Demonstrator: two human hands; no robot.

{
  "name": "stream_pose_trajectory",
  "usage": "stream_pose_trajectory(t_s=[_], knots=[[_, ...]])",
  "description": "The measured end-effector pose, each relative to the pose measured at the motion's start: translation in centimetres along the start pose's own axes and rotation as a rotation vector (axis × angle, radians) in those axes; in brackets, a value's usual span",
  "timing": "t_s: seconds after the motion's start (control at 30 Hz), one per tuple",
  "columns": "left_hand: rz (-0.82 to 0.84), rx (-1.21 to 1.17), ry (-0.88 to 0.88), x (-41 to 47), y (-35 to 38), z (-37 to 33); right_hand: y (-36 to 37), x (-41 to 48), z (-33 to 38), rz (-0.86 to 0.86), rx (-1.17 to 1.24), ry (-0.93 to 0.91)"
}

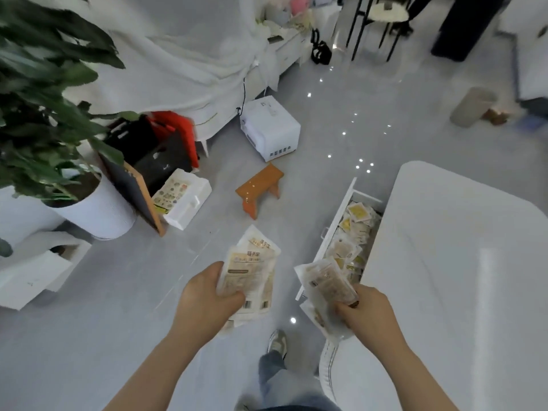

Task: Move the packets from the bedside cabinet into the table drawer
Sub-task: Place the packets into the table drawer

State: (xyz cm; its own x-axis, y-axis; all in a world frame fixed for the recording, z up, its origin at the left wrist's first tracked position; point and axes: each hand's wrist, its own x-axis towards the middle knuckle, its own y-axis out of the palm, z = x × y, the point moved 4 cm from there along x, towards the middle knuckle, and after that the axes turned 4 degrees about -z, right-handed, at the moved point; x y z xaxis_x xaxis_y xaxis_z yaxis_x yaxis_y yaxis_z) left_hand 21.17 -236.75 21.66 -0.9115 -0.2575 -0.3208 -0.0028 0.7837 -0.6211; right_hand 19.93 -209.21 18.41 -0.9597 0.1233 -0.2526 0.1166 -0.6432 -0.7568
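Head view: my right grip [364,315] clutches a fan of beige plastic packets [326,283] just beside the open white table drawer [336,221], whose long axis runs away from me. My left grip [207,295] holds a second beige packet sheaf [249,268] farther left, over the floor.

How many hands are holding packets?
2. The left hand holds one bunch over the floor. The right hand holds a second bunch by the open drawer. No other hands are in view.
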Motion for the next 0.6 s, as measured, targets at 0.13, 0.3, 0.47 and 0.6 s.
stream_pose_trajectory(t_s=[0.13, 0.3, 0.47, 0.6], knots=[[0.050, 0.057, 0.064, 5.0, 1.0, -3.4, -0.8, 4.4, -0.4, -0.019, 0.042, 0.044], [0.114, 0.103, 0.139, 10.5, 2.7, -6.6, -2.1, 8.8, -1.1, -0.063, 0.060, 0.115], [0.204, 0.129, 0.194, 16.4, 4.2, -9.0, -2.6, 12.0, -2.3, -0.128, 0.117, 0.232], [0.298, 0.148, 0.261, 22.2, 5.1, -11.1, -2.4, 15.1, -2.1, -0.215, 0.111, 0.327]])
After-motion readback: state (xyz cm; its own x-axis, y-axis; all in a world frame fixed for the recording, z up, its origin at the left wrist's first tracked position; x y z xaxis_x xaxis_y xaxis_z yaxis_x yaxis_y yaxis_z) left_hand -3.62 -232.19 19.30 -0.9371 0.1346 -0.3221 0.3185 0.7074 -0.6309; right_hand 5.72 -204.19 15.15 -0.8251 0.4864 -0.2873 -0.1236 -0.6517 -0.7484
